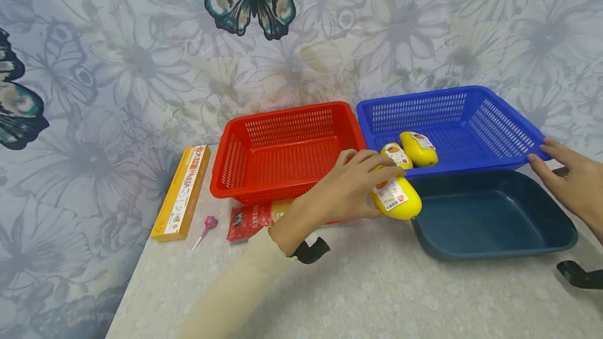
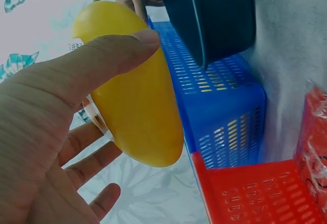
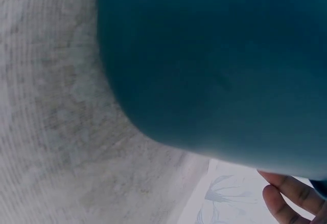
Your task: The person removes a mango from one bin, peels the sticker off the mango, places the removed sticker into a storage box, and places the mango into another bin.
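Note:
My left hand (image 1: pixel 346 187) grips a yellow mango (image 1: pixel 405 205) with a white label, thumb on one side and fingers on the other. The mango is held up in front of the blue basket (image 1: pixel 410 99), near the left end of the dark teal basin (image 1: pixel 494 255). Two more labelled mangoes sit in the front left of that basket, one yellow mango (image 1: pixel 418 149) beside a second mango (image 1: pixel 397 156) partly behind my fingers. At the basket's right front corner, my right hand (image 1: pixel 574 182) holds the rim between thumb and fingers. Its fingers (image 3: pixel 294 193) show low in the right wrist view.
A red basket (image 1: pixel 292 110) stands left of the blue one. Before it lies a red-and-yellow packet (image 1: pixel 249 221), partly hidden by my left arm. Farther left are a pink-wrapped lollipop (image 1: pixel 209 222) and an orange pasta box (image 1: pixel 181 192). The patterned wall (image 1: pixel 301 77) rises behind.

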### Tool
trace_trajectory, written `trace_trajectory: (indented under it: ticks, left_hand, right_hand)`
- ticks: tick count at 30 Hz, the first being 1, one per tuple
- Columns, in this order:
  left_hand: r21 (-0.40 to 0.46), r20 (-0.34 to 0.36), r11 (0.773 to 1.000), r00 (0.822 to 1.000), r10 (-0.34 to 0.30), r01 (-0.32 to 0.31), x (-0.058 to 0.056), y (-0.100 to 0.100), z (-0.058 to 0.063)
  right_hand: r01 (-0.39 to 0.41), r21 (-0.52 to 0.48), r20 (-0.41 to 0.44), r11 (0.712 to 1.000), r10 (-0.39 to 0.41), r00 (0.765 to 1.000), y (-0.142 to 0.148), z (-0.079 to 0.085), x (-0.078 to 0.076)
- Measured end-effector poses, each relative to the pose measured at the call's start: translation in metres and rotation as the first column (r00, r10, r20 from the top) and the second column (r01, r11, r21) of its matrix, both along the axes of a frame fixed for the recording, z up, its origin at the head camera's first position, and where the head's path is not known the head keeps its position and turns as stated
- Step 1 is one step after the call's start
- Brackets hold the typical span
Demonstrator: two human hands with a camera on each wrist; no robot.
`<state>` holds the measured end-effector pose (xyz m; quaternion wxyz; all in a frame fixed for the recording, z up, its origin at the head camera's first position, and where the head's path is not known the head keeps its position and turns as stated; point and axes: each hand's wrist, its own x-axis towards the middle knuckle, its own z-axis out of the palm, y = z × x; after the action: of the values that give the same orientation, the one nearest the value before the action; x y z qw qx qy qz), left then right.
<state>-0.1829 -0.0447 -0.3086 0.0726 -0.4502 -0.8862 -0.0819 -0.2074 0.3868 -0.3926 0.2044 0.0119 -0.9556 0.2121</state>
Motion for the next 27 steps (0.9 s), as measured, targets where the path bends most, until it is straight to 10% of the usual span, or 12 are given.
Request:
trace_trajectory:
  ticks: [27]
  left_hand:
    - [0.021,0.044,1.0,0.999,0.002,-0.002,0.034,-0.039,-0.028]
  right_hand:
    - [0.038,0.041,0.026,0.998,-0.039,0.999,0.0,0.004,0.001]
